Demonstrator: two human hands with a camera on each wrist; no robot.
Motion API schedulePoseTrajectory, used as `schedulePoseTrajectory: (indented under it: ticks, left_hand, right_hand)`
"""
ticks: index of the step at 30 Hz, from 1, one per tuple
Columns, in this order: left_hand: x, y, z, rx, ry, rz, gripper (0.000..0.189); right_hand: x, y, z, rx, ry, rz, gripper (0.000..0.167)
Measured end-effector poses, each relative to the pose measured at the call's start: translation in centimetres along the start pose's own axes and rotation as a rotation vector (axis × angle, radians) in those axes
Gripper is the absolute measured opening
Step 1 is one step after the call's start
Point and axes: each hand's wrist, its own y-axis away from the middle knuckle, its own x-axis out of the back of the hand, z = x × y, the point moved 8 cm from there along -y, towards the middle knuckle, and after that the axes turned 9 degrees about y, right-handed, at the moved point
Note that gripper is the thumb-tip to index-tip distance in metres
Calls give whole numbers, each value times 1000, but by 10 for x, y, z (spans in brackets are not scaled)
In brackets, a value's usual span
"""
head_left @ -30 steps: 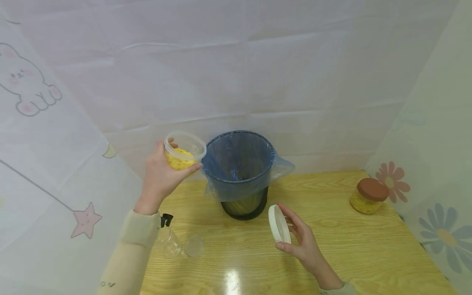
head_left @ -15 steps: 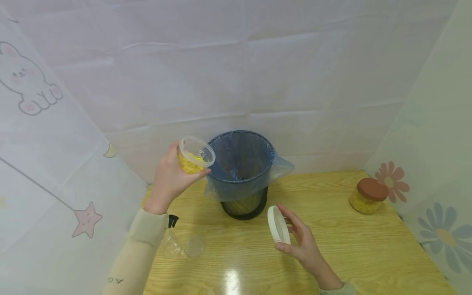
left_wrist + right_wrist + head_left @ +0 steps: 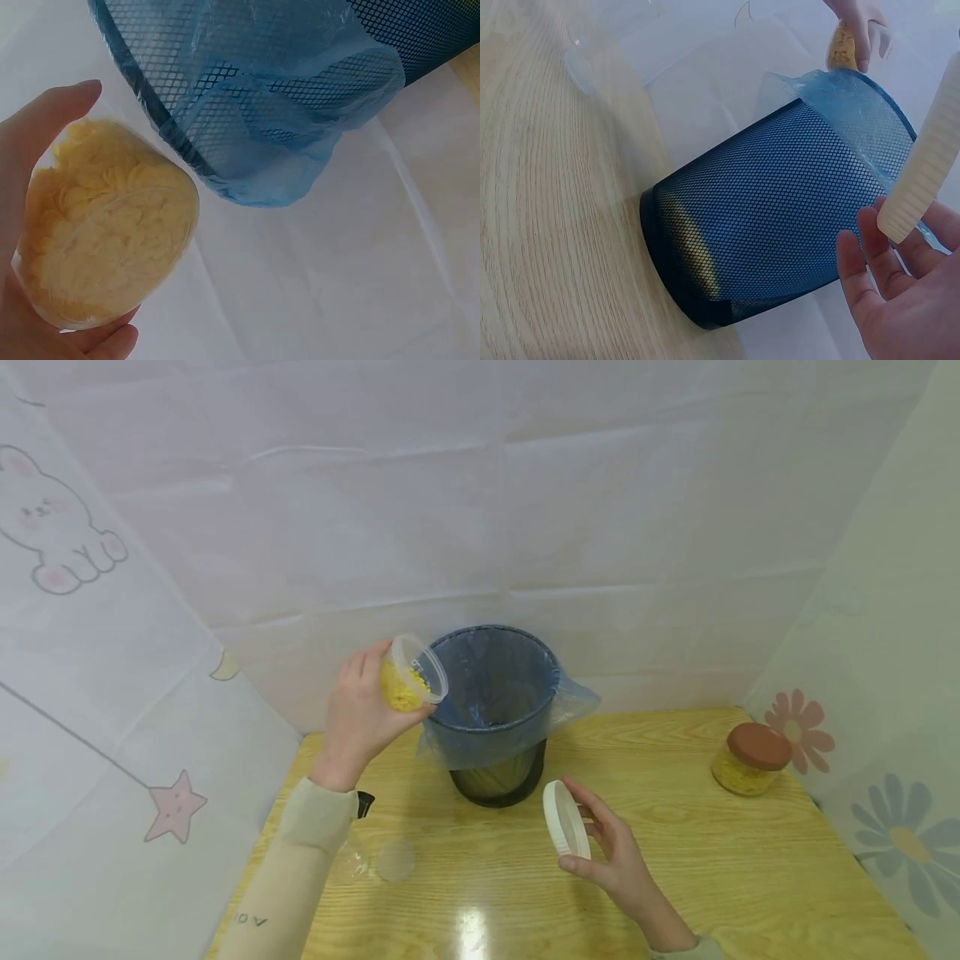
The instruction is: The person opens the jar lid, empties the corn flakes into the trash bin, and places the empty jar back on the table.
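My left hand (image 3: pixel 363 714) grips a clear plastic jar (image 3: pixel 112 232) round its side, tilted with its mouth toward the bin. Yellow flake-like pieces (image 3: pixel 405 689) fill the lower part of the jar. Its rim overlaps the left edge of the mesh waste bin (image 3: pixel 480 752) in the head view. A blue bag (image 3: pixel 270 142) lines the bin and folds down over its rim. On the right, in front of the bin, my right hand (image 3: pixel 618 864) holds a white ribbed lid (image 3: pixel 566 818) on edge between thumb and fingers.
A second jar (image 3: pixel 742 772) with yellow contents and a brown lid (image 3: pixel 759 745) stands at the table's right side. Near my left sleeve lie a clear bottle (image 3: pixel 352 858) with a black top and a clear round disc (image 3: pixel 396 860). Printed cloth walls (image 3: pixel 615 527) rise behind and beside the table.
My left hand has moved right with the jar, over to the bin's left rim, and tipped the jar further toward it. The right hand and the lid have barely moved.
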Motion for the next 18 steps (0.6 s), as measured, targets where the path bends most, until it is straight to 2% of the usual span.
schedulePoseTrajectory:
  ticks: [18]
  left_hand:
    - [-11,-2,14,-121,-79,-5,102]
  right_hand:
    - [1,3,1,-25,6,6,82]
